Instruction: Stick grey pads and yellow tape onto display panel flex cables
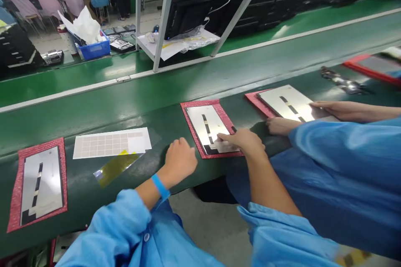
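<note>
My left hand point(181, 162), with a blue band at the wrist, is curled into a fist at the bench's front edge, between a label sheet and the middle panel. Whether anything is inside it is hidden. My right hand point(246, 141) reaches over the lower right part of the silver panel point(200, 123), an extended finger touching its surface. That panel has a dark strip down it and lies on a pink bubble-wrap sheet point(225, 114). Left of my fist are the white label sheet point(109, 143) and a yellow transparent film strip point(115, 169).
At the far left, another silver panel point(46, 179) lies on pink wrap. A co-worker's hands point(282, 126) hold a panel point(286, 102) at right. Behind are a metal-framed shelf point(188, 43), a blue bin point(95, 49) and a rail point(94, 87) along the green bench.
</note>
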A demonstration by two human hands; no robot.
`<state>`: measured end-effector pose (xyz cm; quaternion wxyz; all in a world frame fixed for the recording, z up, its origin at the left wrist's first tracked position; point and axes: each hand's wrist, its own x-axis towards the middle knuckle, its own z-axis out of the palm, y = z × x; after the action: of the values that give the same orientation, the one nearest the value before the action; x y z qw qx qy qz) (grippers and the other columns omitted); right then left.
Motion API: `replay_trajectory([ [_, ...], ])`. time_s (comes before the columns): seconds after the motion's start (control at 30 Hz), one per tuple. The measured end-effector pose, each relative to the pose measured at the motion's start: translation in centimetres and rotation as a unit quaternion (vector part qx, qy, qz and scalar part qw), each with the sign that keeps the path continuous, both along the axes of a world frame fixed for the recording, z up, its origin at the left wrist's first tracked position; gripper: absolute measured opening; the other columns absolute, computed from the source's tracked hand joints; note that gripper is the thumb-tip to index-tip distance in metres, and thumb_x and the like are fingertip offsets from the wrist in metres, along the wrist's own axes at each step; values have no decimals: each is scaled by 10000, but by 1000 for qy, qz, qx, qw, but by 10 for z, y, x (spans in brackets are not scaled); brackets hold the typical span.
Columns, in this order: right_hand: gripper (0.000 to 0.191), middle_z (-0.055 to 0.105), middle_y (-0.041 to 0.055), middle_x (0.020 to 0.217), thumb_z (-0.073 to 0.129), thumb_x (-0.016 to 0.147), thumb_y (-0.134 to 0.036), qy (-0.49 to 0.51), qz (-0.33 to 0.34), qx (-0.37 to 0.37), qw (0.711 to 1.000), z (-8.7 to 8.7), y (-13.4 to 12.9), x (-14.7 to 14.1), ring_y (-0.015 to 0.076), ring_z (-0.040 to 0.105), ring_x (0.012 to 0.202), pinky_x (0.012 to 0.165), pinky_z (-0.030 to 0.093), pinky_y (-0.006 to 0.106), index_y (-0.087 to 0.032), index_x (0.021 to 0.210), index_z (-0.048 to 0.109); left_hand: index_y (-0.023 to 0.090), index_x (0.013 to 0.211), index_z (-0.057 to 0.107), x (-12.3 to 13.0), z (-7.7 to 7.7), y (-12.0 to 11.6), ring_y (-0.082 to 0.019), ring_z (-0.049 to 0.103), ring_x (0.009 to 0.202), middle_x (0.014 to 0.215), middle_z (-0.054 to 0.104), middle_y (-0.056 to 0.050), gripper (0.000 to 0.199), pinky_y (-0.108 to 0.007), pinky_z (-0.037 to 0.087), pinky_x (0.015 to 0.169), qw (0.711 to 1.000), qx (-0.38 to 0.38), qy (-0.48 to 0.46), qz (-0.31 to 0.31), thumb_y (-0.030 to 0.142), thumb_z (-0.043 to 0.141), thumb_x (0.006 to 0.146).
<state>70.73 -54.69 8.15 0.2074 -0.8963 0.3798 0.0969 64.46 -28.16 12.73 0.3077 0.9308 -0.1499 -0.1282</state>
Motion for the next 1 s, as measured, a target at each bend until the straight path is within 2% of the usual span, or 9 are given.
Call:
replay_trajectory([
  [0.13, 484, 678, 245, 901, 945, 648, -404, -3, 9, 50, 999, -11, -7, 1, 430, 666, 1022, 840, 550, 446, -30, 852, 716, -43, 1328, 563, 42, -4, -73, -362, 567, 1312, 1333, 598, -314, 476, -445, 446, 1114, 996, -19, 65, 64, 273, 600, 973],
  [0.23, 414, 664, 183, 800, 920, 667, -358, -38, -15, 116, 992, -12, -2, -10, 350, 678, 896, 659, 530, 335, -46, 811, 688, -87, 1454, 431, 56, -5, -90, -401, 519, 1375, 1436, 503, -374, 707, -457, 474, 1089, 982, -39, 124, 139, 320, 682, 933],
  [0.3, 366, 678, 165, 806, 889, 684, -317, -69, -40, 185, 979, -9, 5, -22, 295, 678, 812, 576, 505, 292, -58, 838, 682, -33, 1465, 454, 64, -5, -87, -383, 512, 1397, 1471, 506, -329, 671, -486, 468, 1118, 970, -64, 159, 172, 330, 688, 951],
  [0.4, 337, 720, 159, 909, 826, 709, -297, -127, -61, 304, 942, 4, 21, -50, 246, 687, 751, 575, 541, 288, -80, 930, 693, 95, 1322, 623, 74, -5, -69, -290, 637, 1259, 1360, 648, -182, 446, -484, 519, 1083, 949, -144, 226, 166, 376, 690, 982],
  [0.5, 481, 739, 149, 1036, 851, 658, -356, -189, -54, 383, 903, 24, 35, -88, 260, 717, 831, 688, 607, 327, -108, 1046, 710, 94, 1061, 731, 73, -2, -40, -223, 739, 934, 1068, 763, -134, 318, -354, 606, 841, 908, -272, 298, 110, 386, 747, 935],
  [0.57, 596, 739, 150, 1086, 922, 594, -413, -235, -32, 423, 874, 39, 43, -118, 286, 724, 897, 752, 621, 347, -117, 1075, 731, 88, 998, 748, 62, 6, -18, -208, 737, 819, 980, 776, -138, 362, -306, 593, 731, 871, -365, 321, 68, 429, 790, 881],
  [0.67, 579, 747, 159, 1025, 965, 599, -483, -230, 36, 463, 855, 65, 58, -159, 297, 717, 869, 734, 613, 345, -113, 1000, 772, 136, 1109, 748, 33, 27, 21, -216, 734, 905, 1086, 770, -120, 571, -310, 591, 798, 814, -490, 311, 23, 558, 871, 745],
  [0.8, 406, 737, 125, 840, 938, 688, -452, -216, 129, 460, 851, 99, 83, -192, 245, 680, 710, 615, 562, 287, -137, 904, 801, 164, 1065, 742, -9, 59, 73, -197, 693, 922, 975, 740, -58, 495, -299, 556, 854, 766, -598, 235, -21, 493, 910, 735],
  [1.0, 262, 690, 105, 696, 912, 729, -394, -246, 237, 409, 846, 130, 119, -198, 209, 628, 593, 537, 506, 251, -156, 763, 805, 165, 853, 614, -49, 82, 121, -76, 410, 603, 659, 455, 55, 357, -204, 372, 576, 758, -631, 162, -30, 453, 826, 843],
])
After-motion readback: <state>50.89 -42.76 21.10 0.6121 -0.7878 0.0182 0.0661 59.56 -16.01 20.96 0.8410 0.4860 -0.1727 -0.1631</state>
